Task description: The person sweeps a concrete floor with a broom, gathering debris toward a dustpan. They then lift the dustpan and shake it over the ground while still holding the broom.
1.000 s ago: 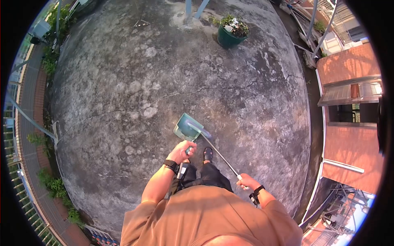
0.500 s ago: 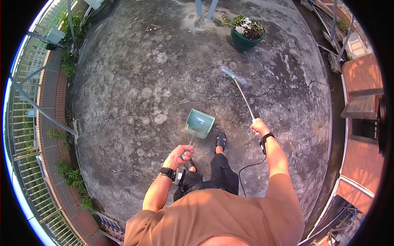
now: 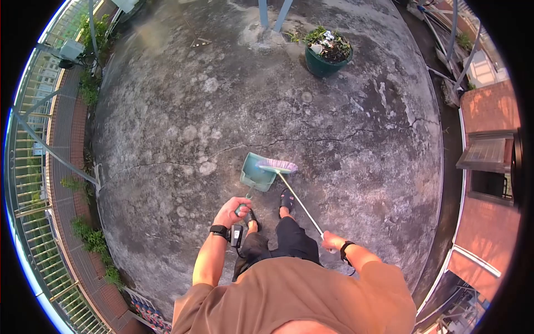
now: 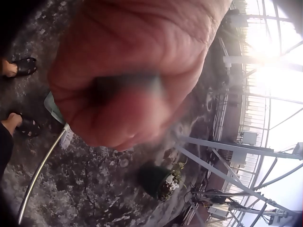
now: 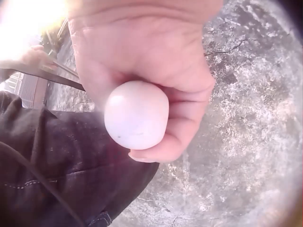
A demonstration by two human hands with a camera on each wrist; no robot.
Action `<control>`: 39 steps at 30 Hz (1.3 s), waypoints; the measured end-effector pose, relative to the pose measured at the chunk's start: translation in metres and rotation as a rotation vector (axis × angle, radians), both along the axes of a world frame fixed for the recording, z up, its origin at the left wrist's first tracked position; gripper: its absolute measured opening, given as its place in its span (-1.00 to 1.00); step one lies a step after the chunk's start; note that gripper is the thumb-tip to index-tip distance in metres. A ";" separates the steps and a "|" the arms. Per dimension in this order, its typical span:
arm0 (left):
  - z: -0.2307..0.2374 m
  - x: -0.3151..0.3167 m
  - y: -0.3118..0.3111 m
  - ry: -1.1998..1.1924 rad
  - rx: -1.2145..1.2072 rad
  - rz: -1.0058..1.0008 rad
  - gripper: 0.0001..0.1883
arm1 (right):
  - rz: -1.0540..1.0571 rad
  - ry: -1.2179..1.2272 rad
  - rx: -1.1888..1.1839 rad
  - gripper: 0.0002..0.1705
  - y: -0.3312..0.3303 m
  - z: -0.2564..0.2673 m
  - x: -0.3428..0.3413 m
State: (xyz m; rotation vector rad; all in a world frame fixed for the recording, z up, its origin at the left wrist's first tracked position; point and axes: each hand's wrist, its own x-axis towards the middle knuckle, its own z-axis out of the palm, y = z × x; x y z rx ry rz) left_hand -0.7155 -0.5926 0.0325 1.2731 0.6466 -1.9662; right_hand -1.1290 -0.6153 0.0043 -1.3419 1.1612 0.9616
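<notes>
My left hand (image 3: 233, 211) grips the handle of a green dustpan (image 3: 251, 179), which lies low over the concrete in front of my feet. With my right hand (image 3: 334, 241) I hold the upper end of a long-handled broom (image 3: 301, 207). Its pale purple bristles (image 3: 281, 165) overlap the dustpan's right side in the head view. In the right wrist view, the white rounded handle end (image 5: 136, 115) pokes out of my curled fingers. The left wrist view shows my left fingers curled close to the camera, with the dustpan's edge (image 4: 53, 108) behind them.
A green pot with a plant (image 3: 327, 58) stands ahead on the stained concrete floor (image 3: 183, 111), beside metal posts (image 3: 272, 16). My sandalled foot (image 3: 286, 201) is just behind the broom head. A railing (image 3: 33, 167) runs along the left; a brick wall (image 3: 478, 234) rises on the right.
The broom was over the dustpan, swung out forward toward the pot, and is now back at the dustpan's right side. A small blue-white thing seen in the dustpan half a second ago is now hidden.
</notes>
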 end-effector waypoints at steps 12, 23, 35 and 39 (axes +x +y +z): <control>0.015 0.015 -0.001 0.063 -0.005 0.069 -0.88 | -0.395 -0.087 -0.163 -0.81 -0.095 0.016 0.059; 0.004 0.068 0.006 0.087 -0.010 0.091 -0.88 | -0.291 0.027 -0.321 -0.84 -0.163 -0.082 0.211; -0.008 0.093 0.011 0.096 -0.079 0.100 -0.91 | -0.164 0.003 -0.042 -0.75 -0.006 0.045 0.122; -0.013 0.097 0.023 0.165 -0.064 0.188 -0.89 | -0.340 0.039 -0.042 -0.76 -0.033 0.060 0.124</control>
